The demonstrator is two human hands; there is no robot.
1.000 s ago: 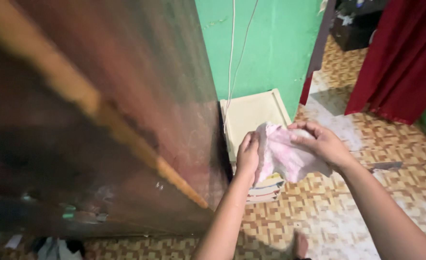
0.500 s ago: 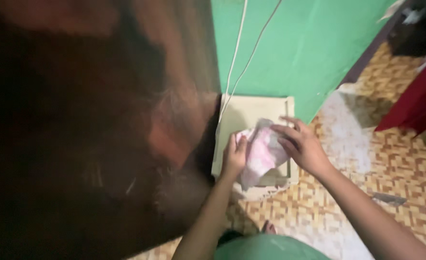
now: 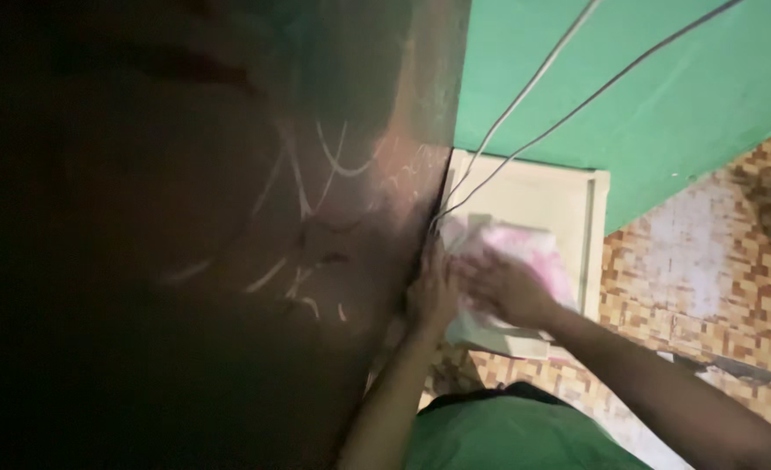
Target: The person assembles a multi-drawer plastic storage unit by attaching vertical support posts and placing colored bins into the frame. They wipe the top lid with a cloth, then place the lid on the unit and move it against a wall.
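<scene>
Down low, both hands on pink-white cloth, cloth lying on cream box by green wall. Left hand pinches cloth edge at 9 o'clock. Right hand presses flat on top. Brown cupboard at 9 o'clock.

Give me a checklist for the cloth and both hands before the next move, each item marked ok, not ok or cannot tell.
1. Right hand on the cloth: ok, it lies flat on top.
2. Left hand on the cloth: cannot tell, blurred at its left edge beside the cabinet.
3. Cloth over the cream stand: ok.
4. Cloth lying flat: not ok, it looks bunched.
5. Cables clear of the hands: cannot tell, they run down behind the cloth's far edge.
6. Sharp view of the fingers: not ok, motion blur.
</scene>
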